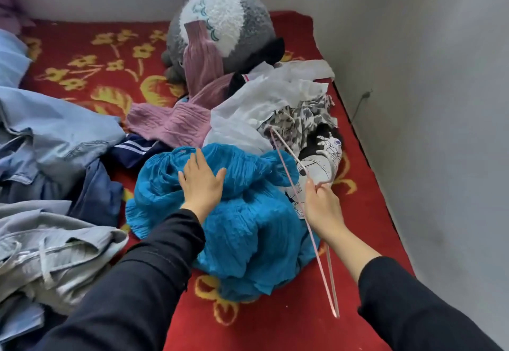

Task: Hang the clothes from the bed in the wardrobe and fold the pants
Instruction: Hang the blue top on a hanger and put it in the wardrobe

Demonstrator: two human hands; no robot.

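Bright blue cloth (248, 226), all crinkly and puffy, bunched in a big soft heap. Lies on the bed (82, 48), on the red cover with yellow flowers, near the front edge. Stretches longer from far to near than from side to side, with the far end just beside a striped navy cloth (135, 149) and the near end on a yellow flower.

Left grip (202, 182) not closed: flat, fingers spread out, pressing down on the far part of the blue cloth.

Right grip (322, 204) curled tight round the hook of a thin pink hanger (286, 169). Holds it up over the right edge of the blue cloth. Long way of the pink hanger running from far to near, leaning a little to the right: far tip over a black-and-white spotted cloth (300, 122), near tip over the red cover beside the right sleeve (413, 309). Seen almost edge-on, so very skinny.

Behind the blue cloth, more clothes in a pile: a white cloth (248, 108), a purple knit top (176, 122), a white shirt with black drawings (322, 158). Purple knit top draped partly up a big grey and white plush toy (228, 20) by the wall (440, 103). On the left side of the bed, light blue jeans (55, 130) and pale grey pants (55, 240), all rumpled, not folded.
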